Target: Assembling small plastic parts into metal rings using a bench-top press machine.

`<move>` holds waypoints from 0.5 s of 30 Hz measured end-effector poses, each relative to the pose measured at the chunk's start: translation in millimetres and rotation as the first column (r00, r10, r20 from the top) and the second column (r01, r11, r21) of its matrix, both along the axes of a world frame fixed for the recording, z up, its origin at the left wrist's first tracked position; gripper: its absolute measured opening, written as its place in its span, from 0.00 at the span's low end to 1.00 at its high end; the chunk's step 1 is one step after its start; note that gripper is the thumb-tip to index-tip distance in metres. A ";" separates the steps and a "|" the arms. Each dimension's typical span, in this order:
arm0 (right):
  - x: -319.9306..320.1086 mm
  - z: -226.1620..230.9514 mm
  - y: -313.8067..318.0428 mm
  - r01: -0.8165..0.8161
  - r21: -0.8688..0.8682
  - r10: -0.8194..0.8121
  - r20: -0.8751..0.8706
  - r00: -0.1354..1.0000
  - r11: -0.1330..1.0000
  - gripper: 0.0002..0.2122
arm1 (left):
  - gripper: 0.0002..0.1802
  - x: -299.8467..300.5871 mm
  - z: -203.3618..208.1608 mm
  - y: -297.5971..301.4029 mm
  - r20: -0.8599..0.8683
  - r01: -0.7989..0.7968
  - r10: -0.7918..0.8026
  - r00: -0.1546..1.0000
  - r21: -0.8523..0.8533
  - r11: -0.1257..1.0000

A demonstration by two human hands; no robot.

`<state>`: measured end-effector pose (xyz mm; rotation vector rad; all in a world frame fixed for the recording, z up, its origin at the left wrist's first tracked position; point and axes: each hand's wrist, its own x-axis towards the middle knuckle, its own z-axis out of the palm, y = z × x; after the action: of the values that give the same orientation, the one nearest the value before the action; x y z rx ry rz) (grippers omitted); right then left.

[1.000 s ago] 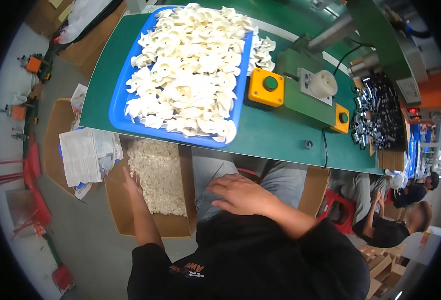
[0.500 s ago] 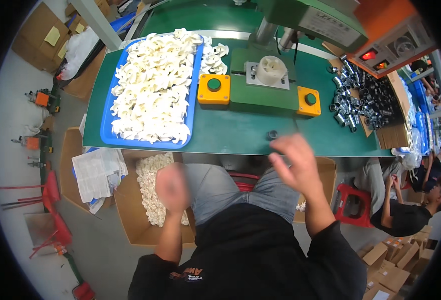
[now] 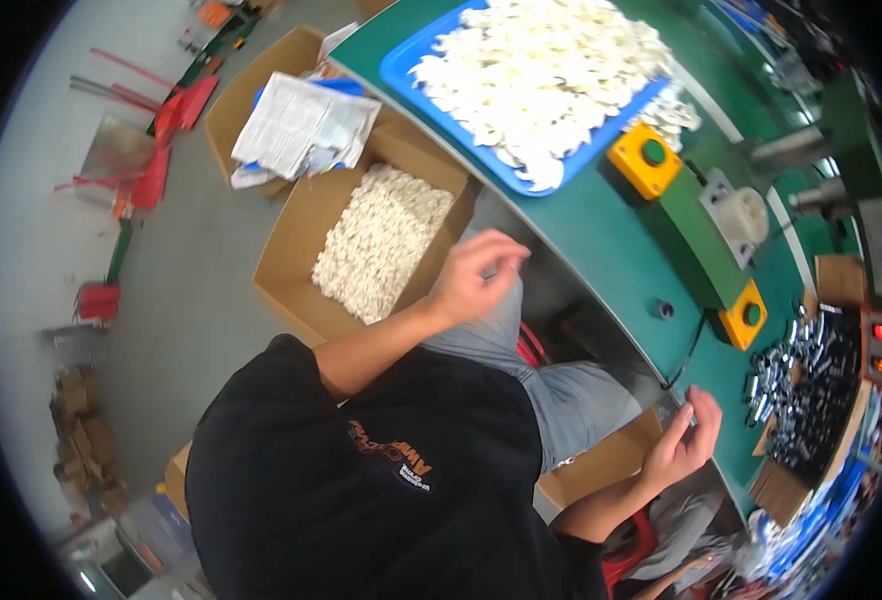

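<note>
My left hand (image 3: 476,278) is over my lap, beside the box of small white parts (image 3: 386,240). Its fingers are curled toward the thumb, and whatever may be inside them is hidden. My right hand (image 3: 683,445) is just off the front edge of the green table (image 3: 601,250), thumb and fingers apart, with nothing seen in it. On the table lies a small dark cylindrical piece (image 3: 664,310), apart from both hands. Behind it stands a green press base with a round white holder (image 3: 743,217) on a metal plate.
A blue tray (image 3: 526,180) heaped with white curved plastic parts sits on the table. Yellow boxes with green buttons (image 3: 645,160) flank the press. Metal cylindrical fittings (image 3: 786,375) lie at the right. Another cardboard box (image 3: 601,465) is below my right side; a person sits beyond.
The view has swung to the left and tilted. My left hand has come away from over the box to my lap. My right hand has drawn back from near the dark piece.
</note>
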<state>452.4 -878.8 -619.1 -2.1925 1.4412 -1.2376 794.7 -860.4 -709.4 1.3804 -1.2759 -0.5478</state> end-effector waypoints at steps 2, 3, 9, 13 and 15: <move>5.4 -5.8 4.2 -0.059 0.029 0.059 0.013 0.998 0.998 0.05 | 0.08 34.2 -59.6 10.8 -0.118 -0.299 0.309 0.944 0.097 0.949; 11.3 -7.5 7.8 -0.071 0.072 0.069 0.038 0.997 0.995 0.05 | 0.08 53.9 -87.1 14.9 -0.264 -0.392 0.447 0.855 0.235 0.889; 65.0 2.8 17.3 -0.209 0.246 0.225 -0.038 0.974 0.946 0.05 | 0.22 260.4 -231.1 21.4 -0.553 -0.393 0.833 0.017 0.762 0.514; 100.9 10.5 12.6 -0.245 0.298 0.295 -0.135 0.946 0.923 0.04 | 0.45 336.2 -265.3 19.5 -0.551 -0.463 0.831 0.075 0.719 0.519; 121.5 12.6 10.1 -0.261 0.335 0.338 -0.196 0.920 0.905 0.05 | 0.46 360.9 -277.4 21.2 -0.614 -0.414 0.788 0.050 0.705 0.576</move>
<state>573.8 -868.7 -606.5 -2.2989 1.2110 -0.6082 1155.6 -839.2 -986.9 1.3752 0.4732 -0.7513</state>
